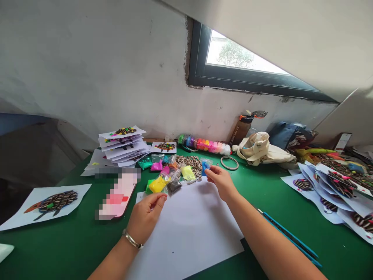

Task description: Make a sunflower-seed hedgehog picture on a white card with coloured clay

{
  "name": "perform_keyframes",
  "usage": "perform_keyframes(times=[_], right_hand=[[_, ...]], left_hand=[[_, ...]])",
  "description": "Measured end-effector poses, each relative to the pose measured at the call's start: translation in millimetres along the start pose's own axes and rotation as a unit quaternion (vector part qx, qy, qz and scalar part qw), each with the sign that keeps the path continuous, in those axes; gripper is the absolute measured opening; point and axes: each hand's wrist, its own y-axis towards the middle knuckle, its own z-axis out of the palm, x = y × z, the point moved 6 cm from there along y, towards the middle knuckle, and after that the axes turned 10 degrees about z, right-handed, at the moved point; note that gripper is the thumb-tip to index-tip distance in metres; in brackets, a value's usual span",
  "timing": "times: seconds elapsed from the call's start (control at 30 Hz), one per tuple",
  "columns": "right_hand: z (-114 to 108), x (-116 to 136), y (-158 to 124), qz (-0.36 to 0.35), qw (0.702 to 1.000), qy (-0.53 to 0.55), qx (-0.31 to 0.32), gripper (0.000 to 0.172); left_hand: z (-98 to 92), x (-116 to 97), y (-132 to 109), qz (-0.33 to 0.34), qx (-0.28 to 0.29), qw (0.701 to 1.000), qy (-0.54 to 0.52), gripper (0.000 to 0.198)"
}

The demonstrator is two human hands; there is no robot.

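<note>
My right hand (219,178) pinches a small clear bag of blue clay (205,166) at the back right of a white sheet (192,229). My left hand (148,214), with a silver bracelet at its wrist, is closed over the sheet's left edge; whether its fingertips hold anything is too small to tell. Just beyond it lie bags of yellow clay (158,184) and black clay (174,186). A pale yellow bag (188,172) rests against a heap of striped seeds (192,161). Pink bags (156,165) and a green bag (145,163) are farther left.
On the green table (78,241) are stacked seed pictures (125,149), a bird picture (55,204) and a pink phone (119,196). Clay tubs (208,146), a bottle (241,128) and a cloth bag (258,149) stand behind. Blue tools (291,237) and more pictures (335,190) lie right.
</note>
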Motion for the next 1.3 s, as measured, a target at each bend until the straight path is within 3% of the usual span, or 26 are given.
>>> perform_keyframes(times=[0.13, 0.23, 0.33, 0.47, 0.6, 0.8, 0.97, 1.3], right_hand=[[13, 4, 7, -0.022, 1.000, -0.018, -0.001, 0.047], [6, 3, 0, -0.032, 0.997, -0.066, -0.012, 0.047], [-16, -6, -16, -0.027, 0.992, -0.124, -0.022, 0.038], [-40, -21, -46, -0.011, 0.982, -0.190, -0.021, 0.040], [-39, -29, -68, -0.016, 0.966, -0.258, -0.001, 0.048], [-31, -28, -65, -0.027, 0.953, -0.298, -0.035, 0.059], [-18, -32, -77, -0.043, 0.949, -0.313, 0.010, 0.069], [-25, -40, -111, 0.013, 0.950, -0.312, 0.025, 0.065]], left_hand=[[-4.2, 5, 6, 0.023, 0.006, 0.998, 0.061, 0.017], [0.2, 14, 10, 0.067, 0.049, 0.985, 0.152, 0.026], [7.1, 20, 11, 0.119, 0.090, 0.959, 0.241, 0.035], [16.2, 24, 9, 0.177, 0.115, 0.924, 0.318, 0.039], [30.5, 25, 2, 0.245, 0.159, 0.874, 0.389, 0.042], [44.0, 30, -7, 0.294, 0.204, 0.809, 0.467, 0.046], [45.9, 32, -7, 0.308, 0.208, 0.791, 0.486, 0.045], [45.3, 37, -7, 0.328, 0.203, 0.780, 0.492, 0.045]])
